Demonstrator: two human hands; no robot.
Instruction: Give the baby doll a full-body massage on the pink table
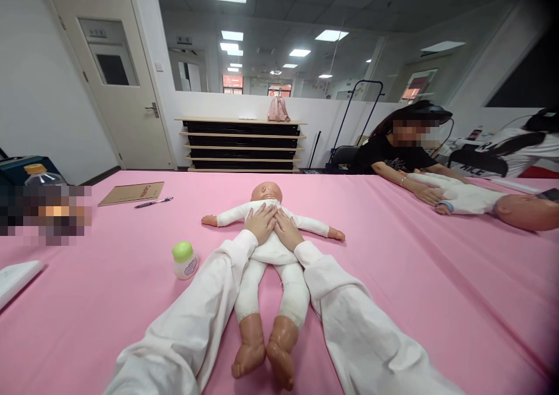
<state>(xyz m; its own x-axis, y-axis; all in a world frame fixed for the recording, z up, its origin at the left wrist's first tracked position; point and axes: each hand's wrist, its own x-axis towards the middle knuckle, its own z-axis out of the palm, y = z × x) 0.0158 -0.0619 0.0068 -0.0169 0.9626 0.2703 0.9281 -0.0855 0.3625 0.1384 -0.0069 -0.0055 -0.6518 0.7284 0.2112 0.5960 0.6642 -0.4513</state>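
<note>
A baby doll with a white cloth body lies on the pink-covered table, its feet toward me and its arms stretched out sideways. On the left of its chest my left hand rests flat, fingers extended. My right hand lies flat on the other side of the chest, and the fingertips of both hands come close together near the middle. Neither hand grips anything. White sleeves cover both my forearms. Left of my left forearm stands a small jar with a green lid.
A brown notebook and a pen lie at the far left, near a bottle with an orange cap. A white object is at the left edge. To the right, a co-worker has hands on another doll.
</note>
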